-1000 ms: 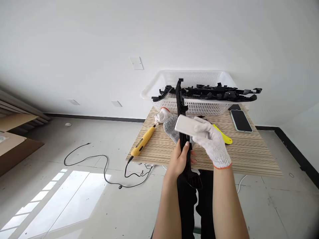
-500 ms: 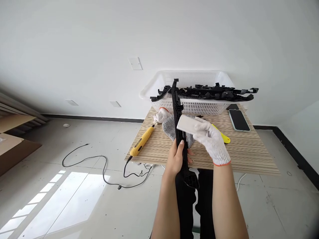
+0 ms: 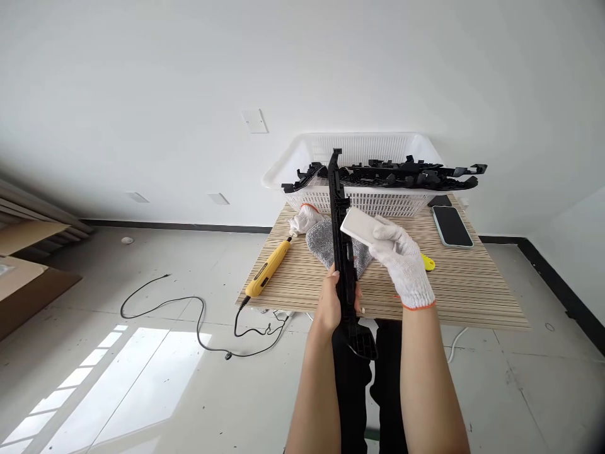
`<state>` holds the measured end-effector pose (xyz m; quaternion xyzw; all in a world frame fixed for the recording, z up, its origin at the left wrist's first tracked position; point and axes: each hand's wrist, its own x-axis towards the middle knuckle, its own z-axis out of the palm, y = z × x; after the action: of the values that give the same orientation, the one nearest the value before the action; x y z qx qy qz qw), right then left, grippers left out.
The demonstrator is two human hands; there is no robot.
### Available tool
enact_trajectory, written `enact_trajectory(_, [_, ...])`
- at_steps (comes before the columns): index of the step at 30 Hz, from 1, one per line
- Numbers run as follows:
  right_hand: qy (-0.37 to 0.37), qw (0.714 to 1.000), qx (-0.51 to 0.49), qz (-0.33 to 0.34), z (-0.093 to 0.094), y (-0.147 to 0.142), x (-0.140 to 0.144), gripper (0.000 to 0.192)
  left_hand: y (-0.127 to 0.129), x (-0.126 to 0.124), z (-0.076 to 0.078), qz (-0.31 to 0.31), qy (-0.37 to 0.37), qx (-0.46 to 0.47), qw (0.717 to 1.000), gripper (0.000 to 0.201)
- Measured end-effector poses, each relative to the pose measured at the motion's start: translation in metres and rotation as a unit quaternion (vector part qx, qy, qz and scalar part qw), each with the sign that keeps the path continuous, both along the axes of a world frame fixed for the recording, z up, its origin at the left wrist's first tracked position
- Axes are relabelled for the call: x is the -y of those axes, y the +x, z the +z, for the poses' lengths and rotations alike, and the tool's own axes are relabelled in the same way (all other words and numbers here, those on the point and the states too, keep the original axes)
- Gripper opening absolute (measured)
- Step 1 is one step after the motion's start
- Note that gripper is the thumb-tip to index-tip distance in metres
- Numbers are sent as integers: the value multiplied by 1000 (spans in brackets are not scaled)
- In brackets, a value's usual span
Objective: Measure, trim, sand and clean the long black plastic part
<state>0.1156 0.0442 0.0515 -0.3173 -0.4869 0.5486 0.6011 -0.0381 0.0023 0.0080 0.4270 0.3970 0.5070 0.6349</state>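
Note:
My bare left hand [image 3: 333, 304] grips the lower part of a long black plastic strip [image 3: 338, 208], which stands nearly upright over the table's near edge. My right hand [image 3: 401, 263], in a white knit glove, holds a white rectangular block [image 3: 359, 227] pressed against the strip's right side, about halfway up. Under both lies a grey cloth [image 3: 321, 241] on the striped wooden table [image 3: 472, 284].
A white plastic basket [image 3: 368, 200] at the table's back holds several long black plastic parts [image 3: 406, 176]. A yellow corded tool [image 3: 268, 270], a spare white glove [image 3: 305, 221], a yellow scraper [image 3: 428, 261] and a phone [image 3: 451, 226] lie on the table. A black cable [image 3: 189, 309] trails over the floor.
The white block in my right hand has slid up along the strip and now sits on its right side. My left hand's grip stays low on the strip.

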Motion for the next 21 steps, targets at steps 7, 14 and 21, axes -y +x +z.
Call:
enact_trajectory(7, [-16, 1000, 1, -14, 2, 2, -1, 24, 2, -2, 1, -18, -18, 64, 998, 57])
enact_trajectory(14, [-21, 999, 17, 21, 1, 2, 1, 24, 4, -3, 1, -14, -39, 76, 996, 57])
enact_trajectory(21, [8, 999, 31, 34, 1, -14, -1, 25, 4, -4, 0, 8, -56, 79, 995, 51])
